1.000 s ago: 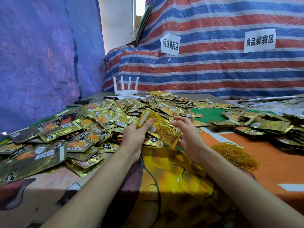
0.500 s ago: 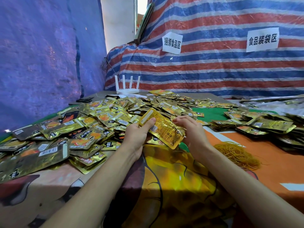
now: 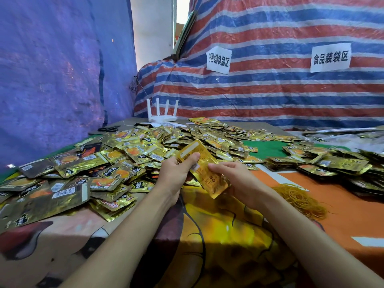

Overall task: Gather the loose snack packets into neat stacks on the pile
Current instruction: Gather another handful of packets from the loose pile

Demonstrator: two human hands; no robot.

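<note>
Head view: packet stack [image 3: 204,173] sits pinched between left hand [image 3: 174,175] and right hand [image 3: 241,181]; right fingers [image 3: 215,166] have slid lower, squaring its edges.

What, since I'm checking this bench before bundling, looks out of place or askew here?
The snack packets lie in a jumbled heap, overlapping at all angles. Only the held bundle, gripped by the left hand and right hand, looks squared. A white router sits oddly behind the heap.

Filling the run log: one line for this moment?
left hand grips packet stack | right hand holds its lower end | loose packets heaped behind
</note>
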